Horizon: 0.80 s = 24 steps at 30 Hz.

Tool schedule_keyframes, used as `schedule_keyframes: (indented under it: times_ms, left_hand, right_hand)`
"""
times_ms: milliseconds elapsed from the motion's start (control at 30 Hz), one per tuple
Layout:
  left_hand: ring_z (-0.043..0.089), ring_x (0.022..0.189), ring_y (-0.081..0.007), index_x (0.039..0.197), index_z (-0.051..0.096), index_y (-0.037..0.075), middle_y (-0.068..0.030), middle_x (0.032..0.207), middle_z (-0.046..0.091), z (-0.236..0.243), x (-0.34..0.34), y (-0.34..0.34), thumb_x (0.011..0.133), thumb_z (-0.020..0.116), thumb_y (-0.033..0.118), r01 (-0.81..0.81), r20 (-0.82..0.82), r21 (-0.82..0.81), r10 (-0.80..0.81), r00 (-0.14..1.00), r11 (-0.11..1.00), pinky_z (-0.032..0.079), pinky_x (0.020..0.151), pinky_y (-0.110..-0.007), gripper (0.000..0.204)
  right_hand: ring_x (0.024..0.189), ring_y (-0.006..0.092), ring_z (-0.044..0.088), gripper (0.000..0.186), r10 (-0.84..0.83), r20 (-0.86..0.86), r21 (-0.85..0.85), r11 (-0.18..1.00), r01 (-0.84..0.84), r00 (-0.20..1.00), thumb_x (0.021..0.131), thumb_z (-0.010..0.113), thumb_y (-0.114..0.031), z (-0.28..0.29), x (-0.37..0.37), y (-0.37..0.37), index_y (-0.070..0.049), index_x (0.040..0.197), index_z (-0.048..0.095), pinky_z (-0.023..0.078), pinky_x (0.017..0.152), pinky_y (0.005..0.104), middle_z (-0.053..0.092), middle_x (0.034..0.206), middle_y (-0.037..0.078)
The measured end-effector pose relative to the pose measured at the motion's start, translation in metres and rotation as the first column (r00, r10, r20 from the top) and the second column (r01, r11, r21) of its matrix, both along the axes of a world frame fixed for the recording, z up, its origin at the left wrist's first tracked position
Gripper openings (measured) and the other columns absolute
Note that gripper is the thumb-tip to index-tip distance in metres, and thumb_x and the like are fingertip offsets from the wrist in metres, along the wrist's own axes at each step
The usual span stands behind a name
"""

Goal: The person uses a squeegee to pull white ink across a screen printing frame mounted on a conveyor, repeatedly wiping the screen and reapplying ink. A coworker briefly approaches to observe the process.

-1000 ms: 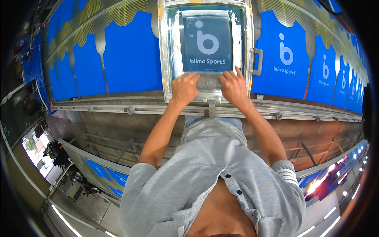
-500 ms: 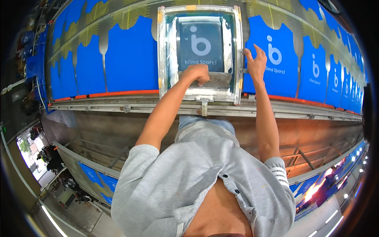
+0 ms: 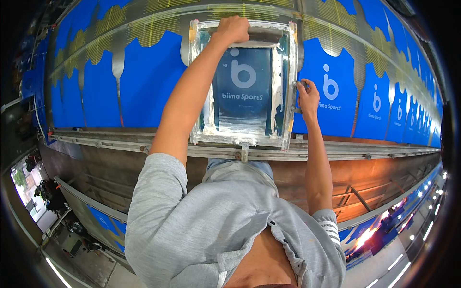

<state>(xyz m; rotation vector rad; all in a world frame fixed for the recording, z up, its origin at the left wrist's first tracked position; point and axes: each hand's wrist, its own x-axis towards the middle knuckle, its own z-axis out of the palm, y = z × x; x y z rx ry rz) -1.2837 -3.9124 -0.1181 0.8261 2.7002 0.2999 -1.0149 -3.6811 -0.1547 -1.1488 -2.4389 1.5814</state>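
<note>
Possibly the frame (image 3: 264,140) skews if my right hand (image 3: 308,98), curled at its edge, grip unclear, tugs while my left hand (image 3: 233,30), clamped on the squeegee (image 3: 265,37), leans unevenly.

This is a screen-printing workshop, as shown by the framed mesh screen (image 3: 242,108) between the left hand (image 3: 233,30) and the person's body, the long desk (image 3: 118,62) carrying plain blue shirt-shaped panels (image 3: 151,86) left of that hand, and white-printed panels (image 3: 344,80) lined up right of the right hand (image 3: 308,98).
</note>
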Motion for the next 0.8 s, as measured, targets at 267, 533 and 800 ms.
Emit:
schedule_keyframes:
  times_ms: [267, 533, 800]
  left_hand:
    - [0.067, 0.103, -0.0315, 0.101, 0.071, 0.001, -0.0144, 0.107, 0.071, -0.036, 0.268, -0.065, 0.077, 0.057, 0.002, -0.024, -0.275, 0.403, 0.146, 0.950, 0.915, 0.056, 0.083, -0.044, 0.028]
    - [0.066, 0.109, -0.0293, 0.107, 0.069, -0.001, -0.0135, 0.117, 0.070, -0.004, 0.344, -0.120, 0.070, 0.060, -0.006, -0.053, -0.192, 0.417, 0.145, 0.971, 0.907, 0.054, 0.089, -0.043, 0.038]
    - [0.068, 0.091, -0.0352, 0.096, 0.070, 0.002, -0.0155, 0.096, 0.071, -0.002, 0.270, -0.313, 0.071, 0.059, -0.001, -0.056, -0.130, 0.385, 0.114, 0.985, 0.921, 0.053, 0.077, -0.047, 0.028]
  right_hand:
    - [0.088, 0.0309, 0.068, 0.034, 0.003, -0.038, 0.186, 0.983, 0.004, 0.999, 0.087, 0.071, -0.031, -0.014, -0.014, 0.002, 0.000, 0.101, 0.071, 0.051, 0.082, 0.0397, 0.072, 0.093, 0.020]
    - [0.089, 0.0193, 0.068, 0.033, -0.005, -0.295, 0.175, 0.983, 0.060, 0.955, 0.092, 0.067, -0.028, 0.001, -0.020, -0.029, 0.000, 0.107, 0.074, 0.052, 0.082, 0.0332, 0.075, 0.097, 0.011]
    - [0.083, 0.0235, 0.068, 0.020, 0.026, -0.392, 0.181, 0.982, 0.050, 0.920, 0.091, 0.065, -0.019, -0.045, -0.062, -0.235, -0.003, 0.099, 0.073, 0.052, 0.077, 0.0352, 0.072, 0.091, 0.014]
